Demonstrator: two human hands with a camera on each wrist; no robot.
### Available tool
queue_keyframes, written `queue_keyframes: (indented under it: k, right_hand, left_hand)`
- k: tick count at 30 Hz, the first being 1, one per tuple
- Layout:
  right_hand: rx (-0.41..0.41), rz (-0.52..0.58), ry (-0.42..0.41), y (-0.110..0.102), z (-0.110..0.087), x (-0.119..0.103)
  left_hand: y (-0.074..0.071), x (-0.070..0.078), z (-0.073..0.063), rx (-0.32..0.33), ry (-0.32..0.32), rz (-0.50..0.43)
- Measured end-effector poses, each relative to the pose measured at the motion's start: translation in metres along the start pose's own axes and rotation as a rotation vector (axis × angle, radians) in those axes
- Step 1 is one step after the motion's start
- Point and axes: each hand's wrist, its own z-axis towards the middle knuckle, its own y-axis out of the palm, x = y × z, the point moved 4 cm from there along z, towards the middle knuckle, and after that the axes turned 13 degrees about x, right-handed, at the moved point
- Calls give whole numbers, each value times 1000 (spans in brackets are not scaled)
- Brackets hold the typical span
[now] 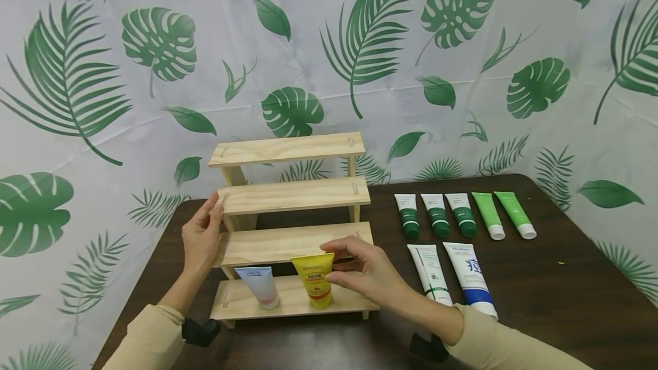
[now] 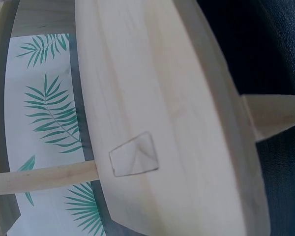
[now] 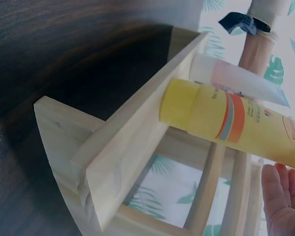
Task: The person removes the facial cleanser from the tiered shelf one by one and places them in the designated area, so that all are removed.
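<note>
A yellow squeeze tube [image 1: 315, 278] stands on its cap on the lowest step of a four-tier wooden display rack [image 1: 295, 243]. At its upper right edge my right hand [image 1: 367, 273] holds it, thumb at the front and fingers behind. The right wrist view shows the yellow cap [image 3: 179, 102] against the step and the fingers [image 3: 275, 189] beside the tube; the thumb is hidden there. Left of it stands a pale blue and pink tube [image 1: 261, 288]. My left hand [image 1: 202, 236] grips the left end of the rack's second tier from the top.
Right of the rack, several tubes lie on the dark wood table [image 1: 545, 278]: green-and-white tubes [image 1: 435, 210], bright green tubes [image 1: 488, 214], a white tube [image 1: 430, 270] and a white-and-blue tube [image 1: 469, 276]. A leaf-print cloth [image 1: 390, 96] hangs close behind the rack.
</note>
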Motion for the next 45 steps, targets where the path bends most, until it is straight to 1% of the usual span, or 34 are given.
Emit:
queue_keyframes:
  k: [3, 6, 8, 10, 13, 15, 19, 21, 25, 31, 33, 39, 42, 45]
  right_hand:
    - [0, -9, 4, 1, -1, 1]
    - [2, -9, 4, 2, -1, 3]
    - [6, -9, 8, 3, -1, 4]
    - [12, -9, 13, 3, -1, 6]
    - [21, -8, 26, 4, 0, 7]
    - [26, -7, 30, 4, 0, 8]
    - [30, -11, 33, 4, 0, 9]
    - [33, -23, 38, 3, 0, 9]
    - [54, -49, 56, -3, -1, 7]
    - [104, -66, 75, -21, -1, 4]
    - [124, -93, 81, -30, -2, 3]
    - [184, -213, 139, -63, -4, -2]
    - [215, -238, 159, -81, -5, -5]
    - [247, -231, 174, -99, -6, -6]
  left_hand:
    - [1, 0, 0, 3, -2, -2]
    - [2, -15, 4, 11, -1, 4]
    - [2, -23, 7, 12, 4, 12]
    - [2, -25, 7, 13, 6, 11]
    - [2, -13, 4, 7, 8, -2]
    - [2, -12, 4, 11, -3, -18]
    - [2, -26, 6, 20, -27, -23]
    - [3, -33, 7, 22, -29, -21]
    - [4, -37, 8, 20, -12, -21]
    - [4, -36, 9, 11, -7, -28]
    - [4, -36, 9, 9, -8, -29]
    - [4, -36, 10, 11, -9, -20]
    - [4, -36, 10, 10, -6, -23]
    - [4, -36, 10, 13, -5, -27]
